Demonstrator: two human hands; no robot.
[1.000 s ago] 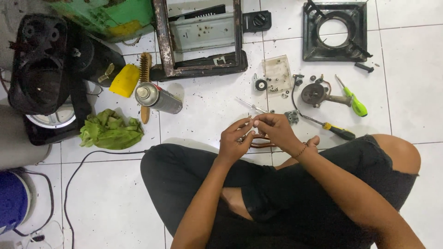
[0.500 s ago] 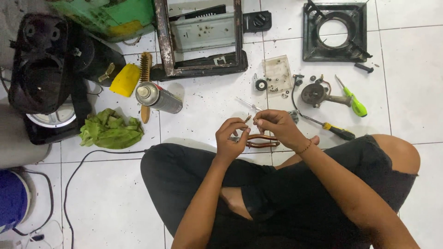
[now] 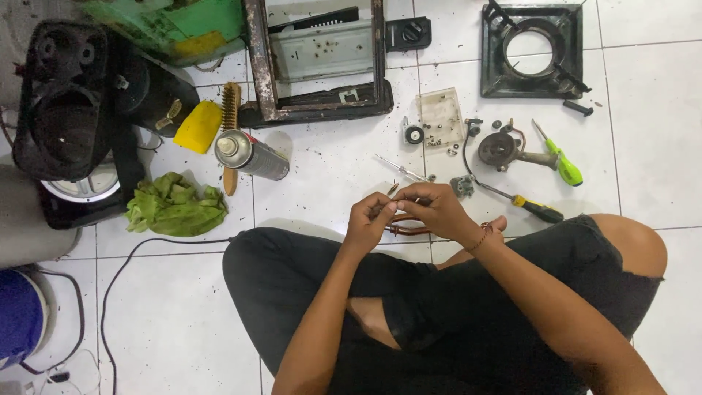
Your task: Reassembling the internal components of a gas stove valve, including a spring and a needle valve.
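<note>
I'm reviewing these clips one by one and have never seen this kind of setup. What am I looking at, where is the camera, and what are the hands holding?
There is no machine here: a person sits cross-legged on a white tiled floor, and the single camera is worn on their head, looking down. The left hand and right hand meet in front of the knees, and together their fingers pinch a small part too small to identify, just above a thin copper-coloured tube. Spread on the floor are a spray can, a green rag, a wire brush, two screwdrivers, one with a green handle and one with a yellow-and-black handle, a round burner part, a black stove top and a rusty metal frame.
</note>
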